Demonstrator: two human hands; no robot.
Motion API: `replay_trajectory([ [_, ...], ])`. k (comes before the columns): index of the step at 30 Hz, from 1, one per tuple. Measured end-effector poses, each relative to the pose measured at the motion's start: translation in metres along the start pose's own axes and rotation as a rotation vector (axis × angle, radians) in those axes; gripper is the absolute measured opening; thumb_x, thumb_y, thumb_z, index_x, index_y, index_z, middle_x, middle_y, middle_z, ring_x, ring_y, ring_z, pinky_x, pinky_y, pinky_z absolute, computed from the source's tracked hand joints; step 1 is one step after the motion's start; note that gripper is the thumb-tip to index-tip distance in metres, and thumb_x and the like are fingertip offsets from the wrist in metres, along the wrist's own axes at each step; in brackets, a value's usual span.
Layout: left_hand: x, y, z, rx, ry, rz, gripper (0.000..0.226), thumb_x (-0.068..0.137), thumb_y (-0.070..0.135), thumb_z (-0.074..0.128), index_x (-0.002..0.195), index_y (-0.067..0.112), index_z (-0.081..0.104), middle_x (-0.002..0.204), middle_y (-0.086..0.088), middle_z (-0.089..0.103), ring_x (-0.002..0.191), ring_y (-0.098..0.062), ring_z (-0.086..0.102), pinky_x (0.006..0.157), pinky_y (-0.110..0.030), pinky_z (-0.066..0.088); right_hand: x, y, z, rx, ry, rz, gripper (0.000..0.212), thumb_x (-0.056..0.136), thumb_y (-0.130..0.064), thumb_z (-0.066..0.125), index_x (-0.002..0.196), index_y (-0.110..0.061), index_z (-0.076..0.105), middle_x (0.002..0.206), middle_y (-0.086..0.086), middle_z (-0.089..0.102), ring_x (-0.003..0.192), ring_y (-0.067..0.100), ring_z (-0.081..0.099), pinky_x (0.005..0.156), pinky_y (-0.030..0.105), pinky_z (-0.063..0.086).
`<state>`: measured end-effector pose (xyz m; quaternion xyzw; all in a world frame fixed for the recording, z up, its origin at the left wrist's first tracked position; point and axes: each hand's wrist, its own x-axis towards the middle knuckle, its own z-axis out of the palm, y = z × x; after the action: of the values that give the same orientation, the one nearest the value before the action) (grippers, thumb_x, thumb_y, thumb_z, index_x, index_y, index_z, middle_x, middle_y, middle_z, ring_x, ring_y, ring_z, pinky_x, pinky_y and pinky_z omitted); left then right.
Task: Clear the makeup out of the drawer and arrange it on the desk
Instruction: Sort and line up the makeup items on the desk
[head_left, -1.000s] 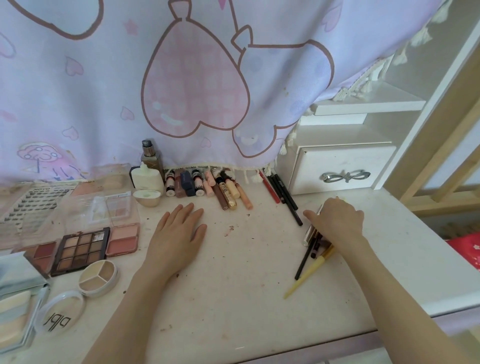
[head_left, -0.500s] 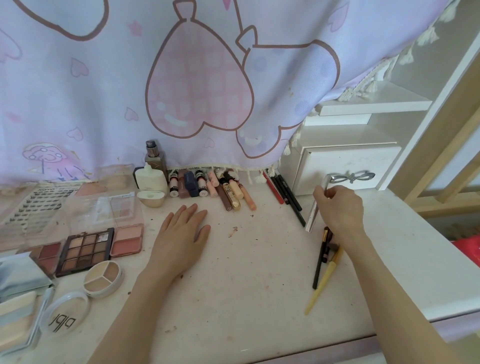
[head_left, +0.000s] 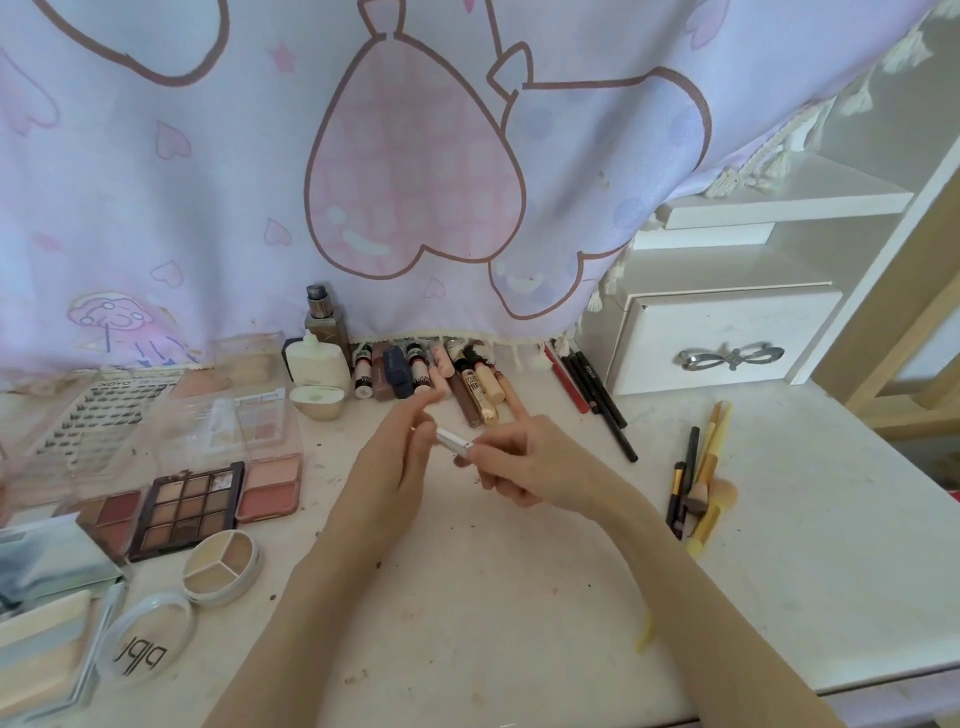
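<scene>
My right hand (head_left: 511, 465) grips a slim silver makeup stick (head_left: 453, 439) above the middle of the white desk (head_left: 519, 597). Its free end meets the fingers of my left hand (head_left: 402, 457), which is raised off the desk with fingers loosely extended. A row of lip and concealer tubes (head_left: 431, 376) lies along the back under the curtain. Several dark pencils (head_left: 592, 389) lie right of them. A bunch of brushes (head_left: 698, 483) with yellow handles lies at the right. The small white drawer (head_left: 722, 340) with a bow handle is shut.
Eyeshadow and blush palettes (head_left: 192, 499), a lash tray (head_left: 98, 415), round compacts (head_left: 221, 566) and boxes crowd the left of the desk. Two bottles (head_left: 319, 348) stand at the back. A pink and lilac curtain (head_left: 415, 156) hangs behind. The desk's front edge runs close below my arms.
My right hand has carried the silver stick from the brush pile at the right to the middle. My left hand has lifted off the desk and met the stick's end.
</scene>
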<state>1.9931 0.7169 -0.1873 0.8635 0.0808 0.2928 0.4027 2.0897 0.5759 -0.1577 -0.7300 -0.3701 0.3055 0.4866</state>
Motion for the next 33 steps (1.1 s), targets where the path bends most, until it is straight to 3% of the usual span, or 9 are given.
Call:
replay_trajectory([
  [3,-0.001,0.006,0.002,0.060,-0.022,0.000,0.014,0.093,0.040,0.033,0.084,0.038,0.044,0.068,0.011,0.049,0.064,-0.002,0.048,0.057,-0.013,0.036,0.002,0.002,0.004,-0.023,-0.057,-0.029,0.016,0.094,-0.020,0.053,0.089,-0.014,0.067,0.057,-0.005,0.053,0.040,0.003,0.038,0.040,0.016,0.030],
  [5,-0.001,0.010,0.004,0.056,0.001,-0.057,0.024,0.097,0.025,0.039,0.074,0.031,0.040,0.064,0.009,0.048,0.058,-0.003,0.045,0.053,-0.016,0.034,0.001,0.002,0.006,-0.043,-0.070,-0.063,0.016,0.094,-0.019,0.053,0.087,-0.016,0.066,0.057,-0.006,0.052,0.041,0.002,0.038,0.041,0.015,0.031],
  [9,0.000,0.018,0.002,0.007,0.149,-0.174,0.035,0.093,0.009,0.047,0.063,0.019,0.033,0.057,-0.019,0.047,0.051,-0.019,0.033,0.048,-0.028,0.028,0.000,0.003,0.020,-0.157,-0.014,-0.200,0.019,0.095,-0.021,0.051,0.084,-0.013,0.065,0.057,-0.007,0.044,0.052,0.006,0.035,0.051,0.019,0.029],
  [17,0.003,0.019,0.004,-0.052,0.255,-0.311,0.035,0.092,0.011,0.044,0.060,0.014,0.031,0.056,-0.006,0.036,0.052,-0.011,0.027,0.049,-0.025,0.023,0.003,0.011,0.033,-0.457,0.173,-0.396,0.023,0.095,-0.026,0.050,0.074,-0.017,0.053,0.055,-0.011,0.041,0.053,0.009,0.039,0.052,0.019,0.028],
  [22,0.005,0.012,0.002,0.046,0.211,-0.417,0.043,0.096,0.032,0.038,0.061,0.007,0.041,0.059,-0.008,0.041,0.055,-0.015,0.032,0.054,-0.030,0.026,0.004,0.014,0.033,-0.574,0.162,-0.357,0.023,0.093,-0.029,0.054,0.099,-0.010,0.066,0.079,0.001,0.060,0.066,0.012,0.046,0.061,0.020,0.033],
  [24,0.004,0.008,0.000,0.067,0.099,-0.357,0.038,0.095,0.036,0.041,0.068,0.011,0.050,0.064,-0.003,0.048,0.058,-0.012,0.040,0.056,-0.027,0.031,0.003,0.015,0.028,-0.546,0.178,-0.298,0.023,0.094,-0.030,0.053,0.097,-0.011,0.066,0.072,-0.003,0.056,0.062,0.011,0.045,0.059,0.018,0.033],
  [26,0.003,0.007,-0.002,-0.045,-0.047,-0.228,0.009,0.093,0.025,0.048,0.087,0.028,0.054,0.081,0.010,0.057,0.071,-0.003,0.051,0.061,-0.020,0.041,0.003,0.017,0.021,-0.468,0.242,-0.247,0.021,0.094,-0.027,0.053,0.094,-0.012,0.067,0.063,-0.010,0.050,0.055,0.006,0.044,0.055,0.018,0.032],
  [28,0.001,0.004,-0.002,-0.118,-0.123,-0.141,0.023,0.092,0.013,0.050,0.098,0.035,0.049,0.085,0.015,0.057,0.075,0.001,0.053,0.064,-0.017,0.044,0.003,0.020,0.014,-0.385,0.300,-0.224,0.018,0.093,-0.024,0.055,0.094,-0.013,0.069,0.058,-0.015,0.049,0.054,0.003,0.047,0.055,0.016,0.034],
  [33,0.001,0.003,-0.006,-0.057,-0.095,-0.148,0.019,0.092,0.035,0.045,0.074,0.031,0.050,0.062,0.010,0.045,0.057,-0.003,0.038,0.055,-0.018,0.031,0.001,0.021,0.014,-0.383,0.273,-0.221,0.019,0.092,-0.027,0.056,0.093,-0.013,0.069,0.060,-0.011,0.052,0.054,0.005,0.044,0.055,0.017,0.033],
])
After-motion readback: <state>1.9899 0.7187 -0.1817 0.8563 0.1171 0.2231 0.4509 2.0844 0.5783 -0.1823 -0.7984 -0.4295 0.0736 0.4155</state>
